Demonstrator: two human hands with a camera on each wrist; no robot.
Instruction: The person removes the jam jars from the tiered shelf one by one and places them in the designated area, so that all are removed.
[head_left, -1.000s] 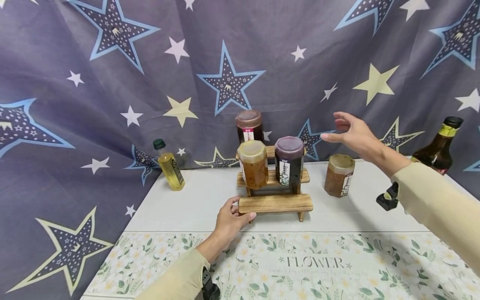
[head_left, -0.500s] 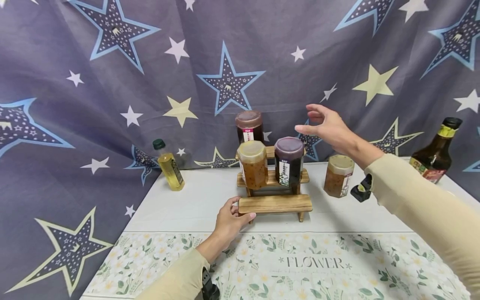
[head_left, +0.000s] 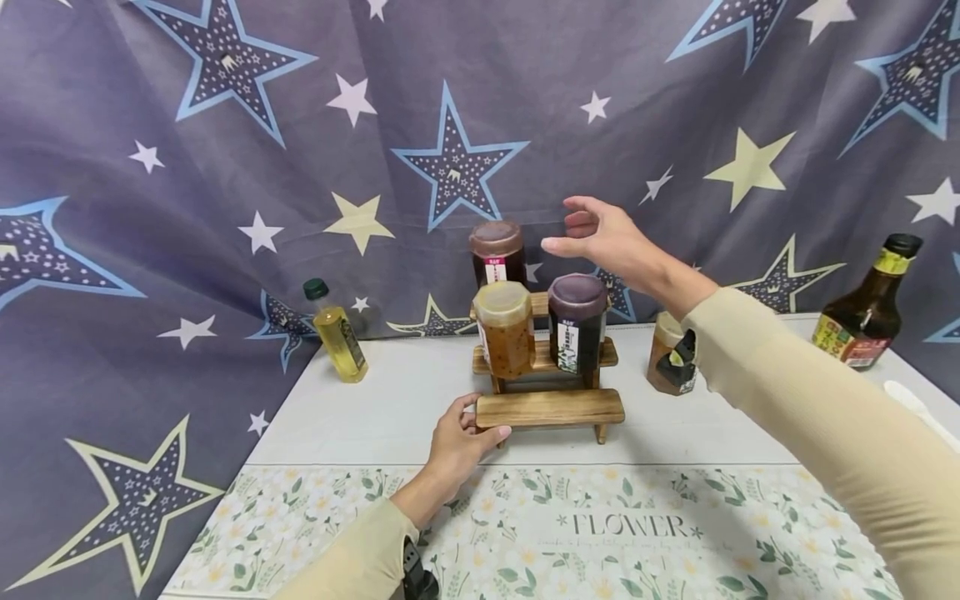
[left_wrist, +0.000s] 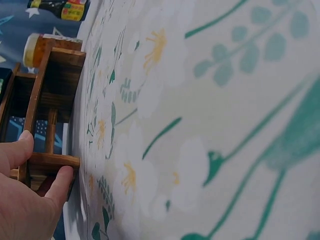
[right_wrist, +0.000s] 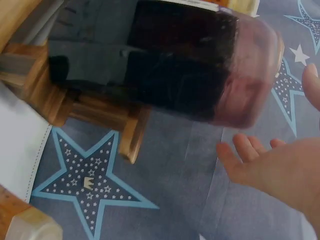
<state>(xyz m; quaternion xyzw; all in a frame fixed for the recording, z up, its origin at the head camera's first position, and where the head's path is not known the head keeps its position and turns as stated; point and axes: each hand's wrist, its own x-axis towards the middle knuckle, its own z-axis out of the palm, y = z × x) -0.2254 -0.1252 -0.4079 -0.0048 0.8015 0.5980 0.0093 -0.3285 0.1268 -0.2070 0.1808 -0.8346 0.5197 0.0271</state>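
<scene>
A three-step wooden rack (head_left: pixel 551 407) stands mid-table. My left hand (head_left: pixel 457 442) grips the left end of its lowest step; the left wrist view shows thumb and fingers (left_wrist: pixel 61 187) about the wood. On the middle step sit an amber jam jar (head_left: pixel 507 337) with a pale lid and a dark jam jar (head_left: pixel 577 329) with a purple lid. Behind them, a dark red jam jar (head_left: pixel 498 250) occupies the left of the top step. My right hand (head_left: pixel 611 242) hovers above and behind the purple-lidded jar, fingers loosely bent, holding nothing.
A brown jam jar (head_left: pixel 663 371), partly covered by the right wrist camera, stands right of the rack. Small oil bottle (head_left: pixel 341 342) at left; dark sauce bottle (head_left: pixel 862 312) and a white utensil (head_left: pixel 911 400) at right. A starry curtain (head_left: pixel 300 108) hangs behind the table.
My right hand has moved left and slightly up, from above the brown jar toward the rack's top step, staying unloaded. My left hand keeps its grip on the rack.
</scene>
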